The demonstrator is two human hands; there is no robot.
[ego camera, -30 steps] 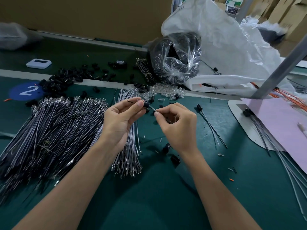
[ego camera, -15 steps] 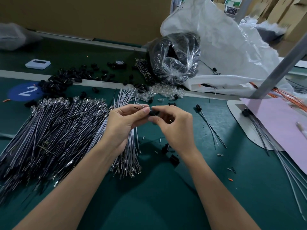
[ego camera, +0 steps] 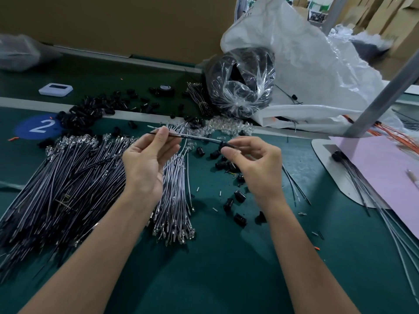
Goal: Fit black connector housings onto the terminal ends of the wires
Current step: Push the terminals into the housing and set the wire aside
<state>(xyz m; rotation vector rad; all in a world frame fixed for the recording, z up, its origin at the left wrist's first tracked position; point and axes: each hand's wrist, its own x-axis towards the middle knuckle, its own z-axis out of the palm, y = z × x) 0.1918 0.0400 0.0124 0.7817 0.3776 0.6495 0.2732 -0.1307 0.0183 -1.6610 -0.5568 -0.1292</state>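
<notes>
Two bare hands are up over the green mat point(ego camera: 226, 279) with one thin wire point(ego camera: 199, 138) stretched between them. The left hand point(ego camera: 145, 164) pinches the wire's far end between thumb and forefinger, other fingers loose. The right hand point(ego camera: 256, 168) pinches a black housing point(ego camera: 223, 145) sitting on the wire's other end. Its thumb tip covers half of the housing, so I can't tell how far in the wire goes.

Pretty cluttered around them tbh. A big wire pile point(ego camera: 68, 173) fans out on the left, and a smaller wire bundle point(ego camera: 176, 205) lies just by the left wrist, which hides part of it. Loose housings point(ego camera: 239, 196) are scattered on the mat below the right hand, a few tucked behind its fingers. A housing heap point(ego camera: 90, 109) lies further back, near a blue disc marked 2 point(ego camera: 39, 127).

Behind the hands a clear bag point(ego camera: 240, 87) of black parts leans on a big white sack point(ego camera: 317, 64), with a little drift of clear beads point(ego camera: 229, 127) in front. Off right there's a pink sheet point(ego camera: 385, 177) with black-ended wires point(ego camera: 353, 175) lying across its edge, and a grey post point(ego camera: 385, 94) slanting up.
</notes>
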